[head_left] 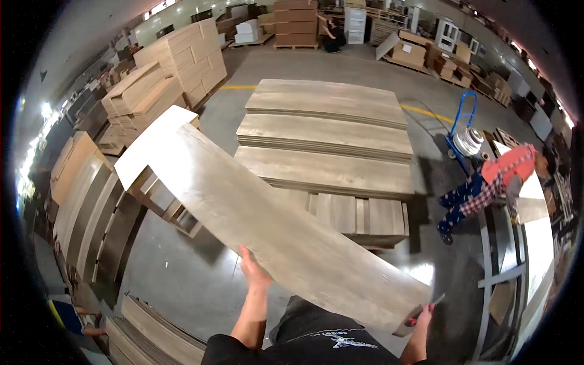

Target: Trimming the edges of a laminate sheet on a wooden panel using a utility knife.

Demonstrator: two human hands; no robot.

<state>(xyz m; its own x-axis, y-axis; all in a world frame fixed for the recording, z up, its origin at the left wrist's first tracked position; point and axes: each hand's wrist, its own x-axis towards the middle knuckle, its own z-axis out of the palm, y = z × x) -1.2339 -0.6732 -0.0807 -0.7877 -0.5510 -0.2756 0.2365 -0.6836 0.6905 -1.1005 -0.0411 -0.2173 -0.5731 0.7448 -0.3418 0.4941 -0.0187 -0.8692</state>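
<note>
1. A long grey-brown wood-grain board crosses the frame, its long axis running from upper left to lower right
2. The left hand, at lower centre, grips the board's near long edge about midway, fingers curled under and out of sight
3. The right hand, at lower right, clasps the board's lower-right end corner, beside something small and red
4. Stacked boards on a pallet lie beyond; a person in an orange vest bends at right
</note>
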